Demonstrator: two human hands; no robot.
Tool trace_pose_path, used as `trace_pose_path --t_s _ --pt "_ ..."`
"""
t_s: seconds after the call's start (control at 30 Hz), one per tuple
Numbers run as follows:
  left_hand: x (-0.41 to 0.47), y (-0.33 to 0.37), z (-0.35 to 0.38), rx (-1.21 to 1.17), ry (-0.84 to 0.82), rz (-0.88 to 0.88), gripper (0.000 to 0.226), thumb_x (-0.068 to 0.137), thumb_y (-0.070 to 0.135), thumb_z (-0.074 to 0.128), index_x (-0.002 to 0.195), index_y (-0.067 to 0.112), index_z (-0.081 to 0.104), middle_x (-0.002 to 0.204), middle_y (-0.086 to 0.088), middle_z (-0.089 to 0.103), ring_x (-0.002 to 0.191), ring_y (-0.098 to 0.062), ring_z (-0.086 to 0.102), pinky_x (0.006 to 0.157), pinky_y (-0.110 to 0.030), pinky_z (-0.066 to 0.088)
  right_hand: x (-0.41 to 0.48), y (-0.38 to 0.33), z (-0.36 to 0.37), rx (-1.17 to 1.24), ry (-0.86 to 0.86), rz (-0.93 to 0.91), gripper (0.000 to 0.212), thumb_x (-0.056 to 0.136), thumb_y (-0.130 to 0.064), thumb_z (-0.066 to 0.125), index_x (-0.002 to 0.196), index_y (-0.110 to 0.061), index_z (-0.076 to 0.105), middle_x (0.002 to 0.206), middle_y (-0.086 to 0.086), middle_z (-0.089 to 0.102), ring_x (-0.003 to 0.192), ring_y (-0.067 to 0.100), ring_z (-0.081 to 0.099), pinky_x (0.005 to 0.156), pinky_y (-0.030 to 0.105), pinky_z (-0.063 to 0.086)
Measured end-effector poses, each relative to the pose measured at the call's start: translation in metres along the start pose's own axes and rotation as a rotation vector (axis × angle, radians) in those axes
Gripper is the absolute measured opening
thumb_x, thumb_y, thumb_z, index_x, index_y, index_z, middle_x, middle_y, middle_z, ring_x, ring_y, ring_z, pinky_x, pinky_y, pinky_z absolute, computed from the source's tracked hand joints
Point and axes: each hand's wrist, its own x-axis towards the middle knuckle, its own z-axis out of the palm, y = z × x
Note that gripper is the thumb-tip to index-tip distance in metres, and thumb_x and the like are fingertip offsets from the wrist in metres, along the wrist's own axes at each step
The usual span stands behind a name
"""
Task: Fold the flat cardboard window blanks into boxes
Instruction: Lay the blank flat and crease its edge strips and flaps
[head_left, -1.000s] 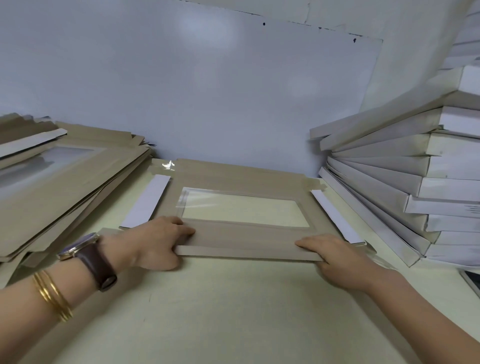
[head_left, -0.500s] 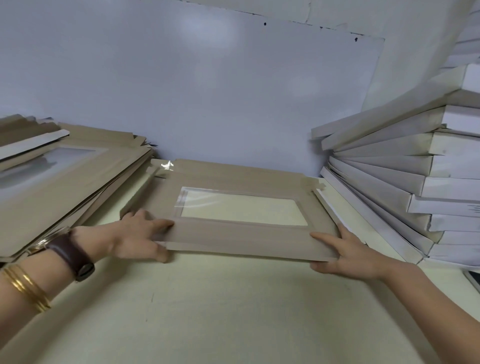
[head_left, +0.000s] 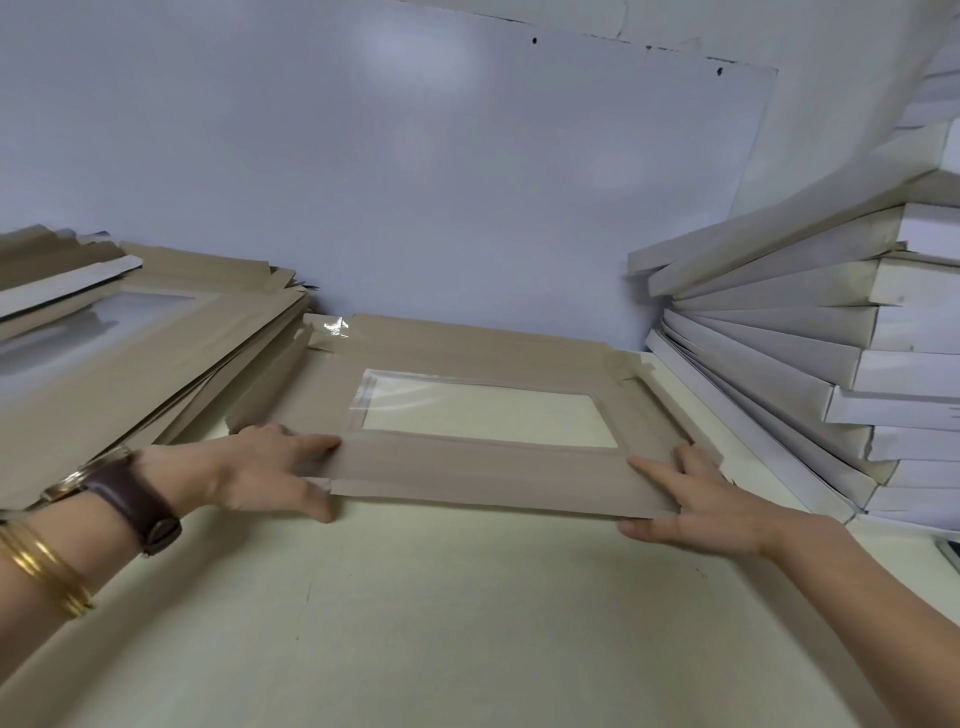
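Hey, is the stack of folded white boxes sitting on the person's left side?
No, the stack of folded white boxes stands at the right, while the pile of flat window blanks lies at the left.

A matt grey-brown cardboard blank (head_left: 483, 473), its window (head_left: 457, 402) of glossy clear plastic film, on a smooth, matt cream tabletop (head_left: 467, 597). The pale wall panel (head_left: 415, 182) behind carries a soft sheen. Stacked boxes (head_left: 779, 374) show matt white card. On one wrist, a brown leather-look watch strap (head_left: 130, 499) and shiny gold-coloured metal bangles (head_left: 41, 566).
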Motion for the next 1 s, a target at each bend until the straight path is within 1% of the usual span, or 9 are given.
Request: trace_pose_path --t_s 0.2,0.37,0.47,0.53,0.6,0.67,0.73,0.87,1.0 --pt "-0.001 -0.011 -0.006 -0.104 0.020 0.039 0.102 0.051 0.068 0.055 0.146 0.037 0.032 0.140 -0.001 0.043 0.131 -0.021 0.039 0.105 -0.031 0.035 -0.005 0.022 -0.011 0.102 -0.009 0.098 0.102 0.070 -0.081 0.055 0.152 -0.037 0.014 0.135 0.000 0.025 0.133 0.020 0.032 0.111 0.031 0.028" --pt "0.005 -0.025 -0.013 -0.197 0.081 0.039 0.076 0.065 0.057 0.065 0.136 0.034 0.048 0.124 0.003 0.055 0.115 -0.017 0.049 0.095 -0.029 0.039 -0.009 0.036 -0.017 0.107 0.070 0.027 0.089 0.068 -0.082 0.053 0.144 -0.039 0.038 0.143 -0.014 0.044 0.131 0.007 0.041 0.107 0.024 0.032" --pt "0.009 -0.034 -0.017 -0.286 0.117 0.061 0.045 0.068 0.053 0.067 0.106 0.029 0.069 0.098 0.008 0.066 0.096 -0.013 0.058 0.088 -0.030 0.044 -0.010 0.038 -0.024 0.129 0.114 0.019 0.073 0.058 -0.090 0.046 0.116 -0.048 0.061 0.115 -0.028 0.059 0.112 0.000 0.052 0.093 0.020 0.039" --pt "0.011 -0.039 -0.023 -0.292 0.116 0.088 0.039 0.068 0.055 0.062 0.083 0.020 0.070 0.076 0.007 0.064 0.077 -0.014 0.058 0.072 -0.030 0.043 -0.005 0.039 -0.030 0.112 0.154 0.031 0.065 0.055 -0.093 0.044 0.088 -0.042 0.070 0.083 -0.020 0.067 0.090 0.006 0.061 0.074 0.023 0.044" --pt "0.015 -0.044 -0.028 -0.248 0.148 0.055 0.033 0.083 0.049 0.063 0.076 0.017 0.066 0.069 0.005 0.063 0.067 -0.013 0.058 0.057 -0.022 0.043 0.003 0.043 -0.036 0.139 0.179 0.068 0.080 0.056 -0.091 0.049 0.078 -0.017 0.067 0.068 -0.008 0.059 0.078 0.020 0.061 0.064 0.029 0.036" --pt "0.022 -0.049 -0.032 -0.191 0.211 -0.005 0.033 0.089 0.042 0.062 0.071 0.014 0.060 0.065 0.003 0.057 0.057 -0.012 0.053 0.049 -0.021 0.037 0.007 0.043 -0.041 0.188 0.191 0.121 0.080 0.056 -0.090 0.053 0.067 -0.011 0.048 0.064 -0.002 0.048 0.065 0.023 0.053 0.062 0.032 0.028" --pt "0.031 -0.054 -0.033 -0.167 0.258 -0.044 0.036 0.089 0.042 0.063 0.072 0.011 0.056 0.069 -0.001 0.053 0.063 -0.017 0.048 0.057 -0.027 0.034 0.011 0.040 -0.047 0.221 0.202 0.152 0.075 0.058 -0.087 0.057 0.066 -0.015 0.037 0.062 -0.002 0.045 0.061 0.019 0.047 0.061 0.031 0.026" --pt "0.042 -0.062 -0.033 -0.178 0.329 -0.080 0.042 0.085 0.044 0.067 0.067 0.008 0.055 0.063 -0.002 0.048 0.060 -0.018 0.044 0.057 -0.030 0.029 0.025 0.037 -0.052 0.140 0.206 0.166 0.064 0.070 -0.076 0.060 0.076 -0.013 0.059 0.079 -0.003 0.064 0.076 0.014 0.059 0.059 0.028 0.037" --pt "0.049 -0.066 -0.028 -0.139 0.447 -0.123 0.052 0.077 0.054 0.071 0.061 0.009 0.052 0.059 -0.002 0.048 0.059 -0.019 0.045 0.054 -0.030 0.028 0.037 0.032 -0.053 -0.007 0.263 0.210 0.060 0.070 -0.080 0.056 0.083 -0.021 0.057 0.083 -0.007 0.060 0.077 0.008 0.055 0.056 0.027 0.039"
